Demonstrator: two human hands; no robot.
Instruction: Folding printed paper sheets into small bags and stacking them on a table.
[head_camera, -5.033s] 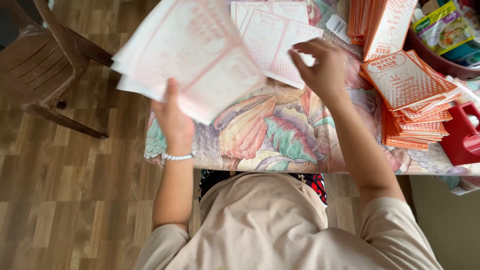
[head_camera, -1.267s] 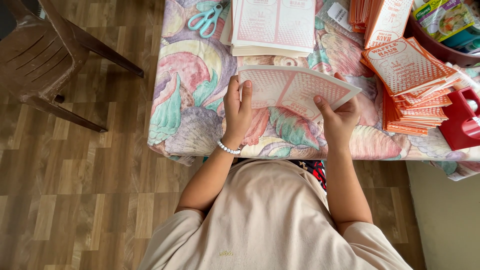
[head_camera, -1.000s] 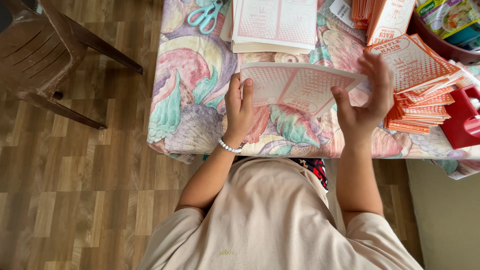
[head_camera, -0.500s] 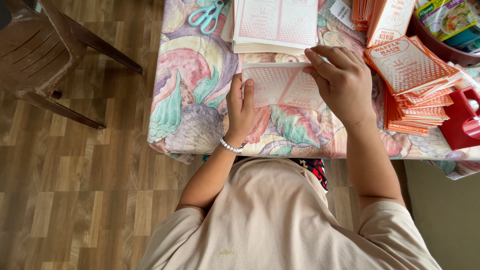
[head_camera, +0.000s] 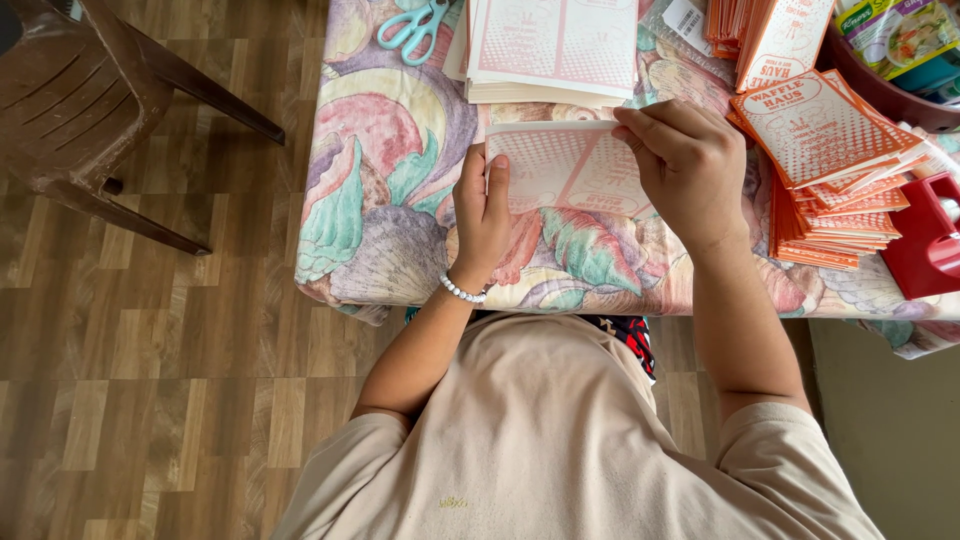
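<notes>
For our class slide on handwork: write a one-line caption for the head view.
Both hands, left and right, fold a printed pink sheet on a floral tablecloth.

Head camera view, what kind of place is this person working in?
Probably a home or small workshop set up for hand-folding printed paper packaging. A table with a floral cloth holds a stack of flat printed sheets and a pile of folded orange sleeves; a brown plastic chair stands on wood-look flooring.

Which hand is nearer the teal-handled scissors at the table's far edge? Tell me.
Left. The left hand presses the printed sheet's left edge, below the scissors. The right hand grips its top right, farther away.
</notes>
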